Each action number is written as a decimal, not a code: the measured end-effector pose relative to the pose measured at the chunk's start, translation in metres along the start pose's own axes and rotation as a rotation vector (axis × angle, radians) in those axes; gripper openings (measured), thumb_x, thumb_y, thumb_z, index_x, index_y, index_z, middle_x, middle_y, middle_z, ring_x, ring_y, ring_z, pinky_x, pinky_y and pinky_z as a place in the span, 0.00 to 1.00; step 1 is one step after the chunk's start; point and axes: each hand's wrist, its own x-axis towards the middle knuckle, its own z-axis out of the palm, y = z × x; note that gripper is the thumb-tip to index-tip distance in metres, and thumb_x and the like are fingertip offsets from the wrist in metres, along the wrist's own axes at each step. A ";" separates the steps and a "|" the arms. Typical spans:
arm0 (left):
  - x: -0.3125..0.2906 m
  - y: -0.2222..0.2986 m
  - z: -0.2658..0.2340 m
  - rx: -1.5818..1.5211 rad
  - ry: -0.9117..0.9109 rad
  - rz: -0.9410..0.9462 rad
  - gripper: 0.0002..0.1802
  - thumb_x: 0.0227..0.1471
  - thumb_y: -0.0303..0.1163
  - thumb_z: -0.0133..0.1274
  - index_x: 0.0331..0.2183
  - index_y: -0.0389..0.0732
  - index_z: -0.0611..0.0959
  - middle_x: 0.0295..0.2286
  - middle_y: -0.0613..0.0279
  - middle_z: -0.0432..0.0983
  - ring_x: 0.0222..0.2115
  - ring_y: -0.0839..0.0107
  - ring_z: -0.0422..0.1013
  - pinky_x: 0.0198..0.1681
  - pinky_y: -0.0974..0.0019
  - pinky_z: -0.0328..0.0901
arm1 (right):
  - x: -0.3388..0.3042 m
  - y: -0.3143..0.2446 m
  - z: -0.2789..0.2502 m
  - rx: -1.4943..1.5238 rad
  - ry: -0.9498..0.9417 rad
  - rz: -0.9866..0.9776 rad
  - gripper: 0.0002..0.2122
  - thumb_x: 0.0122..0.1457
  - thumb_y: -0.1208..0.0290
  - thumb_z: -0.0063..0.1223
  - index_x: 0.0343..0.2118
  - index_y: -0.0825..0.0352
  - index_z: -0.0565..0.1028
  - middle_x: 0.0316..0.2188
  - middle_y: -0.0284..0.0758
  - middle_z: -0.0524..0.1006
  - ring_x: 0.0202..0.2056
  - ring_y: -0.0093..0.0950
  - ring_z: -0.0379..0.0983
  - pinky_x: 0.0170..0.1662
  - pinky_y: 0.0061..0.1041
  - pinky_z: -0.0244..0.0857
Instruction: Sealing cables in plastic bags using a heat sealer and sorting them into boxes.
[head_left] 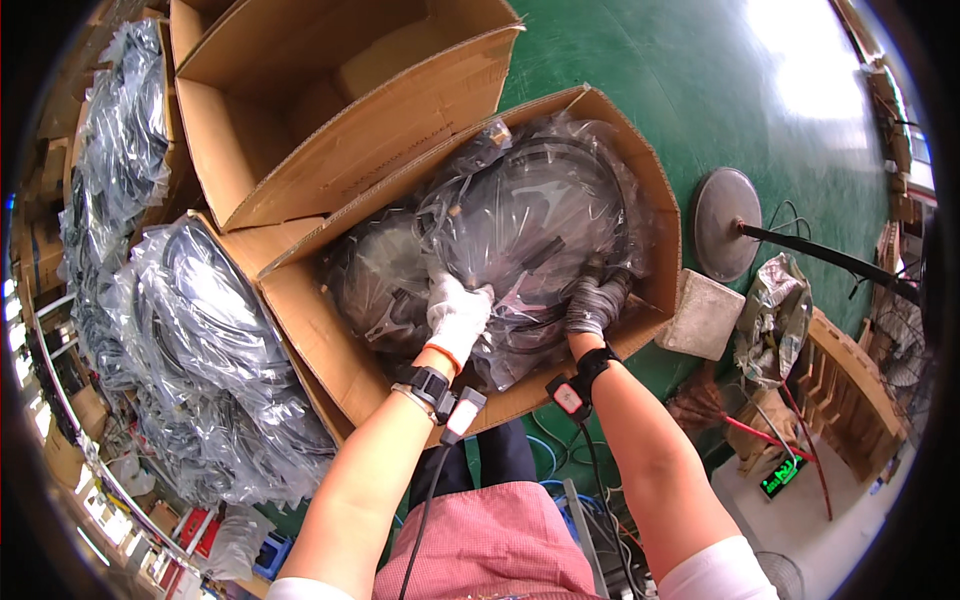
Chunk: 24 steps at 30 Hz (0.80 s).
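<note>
A clear plastic bag point(545, 190) with black ring-shaped parts inside lies in an open cardboard box point(660, 215). My left hand point(458, 312), in a white glove, is closed on the near left part of the bag. At the bag's near right edge, my right hand point(598, 300), in a grey glove, has its fingers bent round the plastic; its fingertips are partly hidden. More bagged dark parts point(378, 265) fill the left side of the same box, under and beside this bag. Both wrists carry strapped black devices with cables.
A second cardboard box point(350, 130) stands open just beyond. Piles of bagged black parts point(205, 330) rise at my left. On the right are a round grey disc with a pole point(727, 222), a pale block point(700, 315), a crumpled sack point(775, 320) and a wooden crate point(850, 390).
</note>
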 end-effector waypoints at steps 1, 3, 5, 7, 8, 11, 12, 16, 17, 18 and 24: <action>0.002 -0.004 0.006 -0.011 -0.004 -0.008 0.48 0.37 0.34 0.62 0.55 0.33 0.53 0.49 0.36 0.63 0.49 0.46 0.64 0.52 0.59 0.61 | 0.001 0.003 0.001 0.043 0.005 0.007 0.25 0.55 0.57 0.51 0.48 0.75 0.67 0.48 0.51 0.68 0.50 0.45 0.63 0.54 0.35 0.54; 0.007 -0.012 0.016 0.054 0.043 0.047 0.50 0.37 0.34 0.62 0.56 0.33 0.51 0.51 0.37 0.61 0.50 0.47 0.63 0.52 0.59 0.61 | 0.004 0.008 -0.002 0.025 0.002 0.017 0.25 0.55 0.58 0.52 0.47 0.75 0.67 0.46 0.50 0.70 0.47 0.41 0.66 0.52 0.33 0.56; 0.007 -0.017 0.018 0.042 0.009 0.071 0.52 0.37 0.38 0.61 0.57 0.31 0.48 0.51 0.38 0.60 0.50 0.48 0.63 0.52 0.60 0.62 | 0.003 0.008 -0.004 0.121 -0.047 0.050 0.28 0.55 0.53 0.50 0.49 0.75 0.66 0.48 0.53 0.68 0.51 0.47 0.62 0.55 0.36 0.53; 0.008 -0.020 0.023 0.076 0.042 0.117 0.52 0.38 0.40 0.61 0.56 0.29 0.49 0.48 0.37 0.63 0.48 0.47 0.65 0.50 0.60 0.63 | 0.003 0.010 -0.003 0.205 -0.019 0.006 0.29 0.55 0.55 0.50 0.51 0.75 0.64 0.50 0.52 0.67 0.53 0.45 0.61 0.56 0.34 0.52; 0.011 -0.021 0.025 0.065 0.041 0.117 0.52 0.38 0.40 0.61 0.56 0.29 0.49 0.48 0.37 0.63 0.48 0.47 0.65 0.50 0.60 0.63 | 0.007 0.020 0.002 0.209 0.005 -0.010 0.29 0.55 0.56 0.50 0.52 0.75 0.63 0.51 0.51 0.66 0.54 0.44 0.60 0.57 0.34 0.51; 0.008 -0.012 0.019 0.075 -0.042 0.052 0.52 0.38 0.42 0.61 0.55 0.28 0.50 0.45 0.35 0.67 0.46 0.45 0.67 0.49 0.59 0.63 | 0.010 0.017 -0.004 0.104 0.021 -0.005 0.29 0.55 0.56 0.50 0.53 0.75 0.62 0.53 0.51 0.64 0.56 0.44 0.58 0.58 0.34 0.49; 0.010 -0.013 0.014 0.059 -0.029 0.082 0.52 0.38 0.41 0.61 0.55 0.29 0.50 0.43 0.35 0.68 0.45 0.45 0.68 0.49 0.59 0.64 | 0.009 0.009 -0.006 0.049 -0.003 -0.042 0.29 0.56 0.56 0.50 0.54 0.75 0.61 0.53 0.52 0.64 0.56 0.44 0.57 0.58 0.34 0.49; 0.001 -0.022 -0.013 -0.267 -0.183 -0.014 0.45 0.36 0.32 0.62 0.53 0.33 0.57 0.38 0.47 0.73 0.37 0.58 0.72 0.45 0.63 0.65 | -0.006 -0.018 -0.023 0.104 -0.076 -0.025 0.30 0.54 0.58 0.53 0.54 0.74 0.61 0.52 0.49 0.66 0.53 0.41 0.62 0.56 0.31 0.52; -0.006 -0.033 -0.022 -0.473 -0.282 -0.053 0.42 0.36 0.30 0.62 0.53 0.34 0.60 0.37 0.52 0.74 0.36 0.63 0.72 0.44 0.65 0.65 | -0.019 -0.027 -0.035 0.143 -0.146 0.030 0.30 0.54 0.59 0.54 0.54 0.73 0.61 0.52 0.47 0.67 0.52 0.38 0.63 0.55 0.29 0.53; -0.025 -0.036 -0.038 -0.567 -0.238 -0.006 0.40 0.36 0.27 0.60 0.52 0.35 0.61 0.37 0.54 0.73 0.36 0.67 0.70 0.44 0.66 0.65 | -0.031 -0.032 -0.045 0.084 -0.148 0.082 0.29 0.53 0.61 0.56 0.54 0.74 0.61 0.50 0.45 0.69 0.51 0.37 0.64 0.54 0.28 0.55; -0.067 -0.123 -0.102 -0.114 0.201 0.200 0.46 0.38 0.20 0.54 0.58 0.38 0.52 0.51 0.44 0.61 0.48 0.54 0.64 0.53 0.60 0.59 | -0.128 -0.030 -0.047 0.320 -0.551 -0.281 0.33 0.47 0.61 0.60 0.53 0.72 0.61 0.47 0.48 0.67 0.50 0.40 0.62 0.54 0.36 0.56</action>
